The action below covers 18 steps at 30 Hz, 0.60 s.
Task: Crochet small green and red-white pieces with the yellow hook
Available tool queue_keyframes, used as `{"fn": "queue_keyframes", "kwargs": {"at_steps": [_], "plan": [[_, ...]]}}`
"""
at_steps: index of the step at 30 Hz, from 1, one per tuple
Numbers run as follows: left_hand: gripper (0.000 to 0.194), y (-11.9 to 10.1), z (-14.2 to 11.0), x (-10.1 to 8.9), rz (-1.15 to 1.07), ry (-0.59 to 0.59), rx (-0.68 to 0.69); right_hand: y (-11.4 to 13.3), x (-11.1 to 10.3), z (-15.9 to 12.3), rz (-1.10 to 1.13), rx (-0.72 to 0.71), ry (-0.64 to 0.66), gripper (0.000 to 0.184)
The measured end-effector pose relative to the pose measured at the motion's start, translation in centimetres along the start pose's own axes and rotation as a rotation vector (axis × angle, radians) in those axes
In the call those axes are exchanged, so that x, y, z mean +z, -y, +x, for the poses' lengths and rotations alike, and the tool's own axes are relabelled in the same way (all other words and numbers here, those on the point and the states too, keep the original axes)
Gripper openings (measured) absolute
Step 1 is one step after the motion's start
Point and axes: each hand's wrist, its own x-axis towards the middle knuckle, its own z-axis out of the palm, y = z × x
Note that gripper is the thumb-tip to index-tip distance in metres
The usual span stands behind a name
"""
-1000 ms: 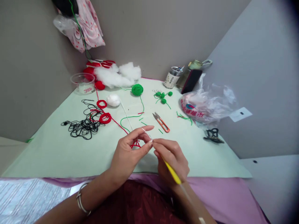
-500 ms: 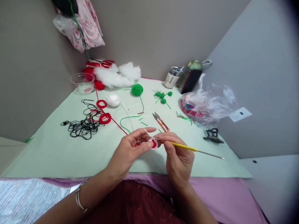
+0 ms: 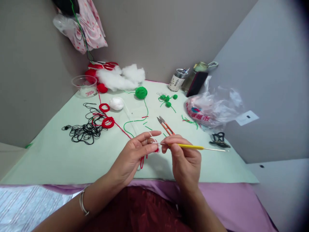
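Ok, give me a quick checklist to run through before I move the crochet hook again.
1. Crochet hook gripped in right hand: ok.
2. Red-and-white piece pinched in left hand: ok.
3. White yarn running over the left index finger: ok.
4. Yarn caught on the hook's working tip: cannot tell, too small.
5. Thread snips fully visible: not ok, right hand partly hides them.
6. Black cord untangled: not ok, loosely heaped.

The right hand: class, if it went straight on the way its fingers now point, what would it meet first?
Most likely the small red-and-white yarn piece in the left hand, just beyond the fingers of the right hand; depth is unclear, so they may already touch.
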Motion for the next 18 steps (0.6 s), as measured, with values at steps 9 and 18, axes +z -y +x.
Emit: {"fn": "queue_keyframes", "kwargs": {"at_steps": [9, 18], "plan": [[0.042, -0.2, -0.1, 0.3, 0.010, -0.022, 0.004, 0.4, -0.3, -0.3, 0.021, 0.028, -0.057, 0.018], [0.012, -0.3, -0.2, 0.6, 0.068, -0.045, 0.041, 1.0, -0.3, -0.4, -0.070, -0.042, -0.073, 0.019]]}}
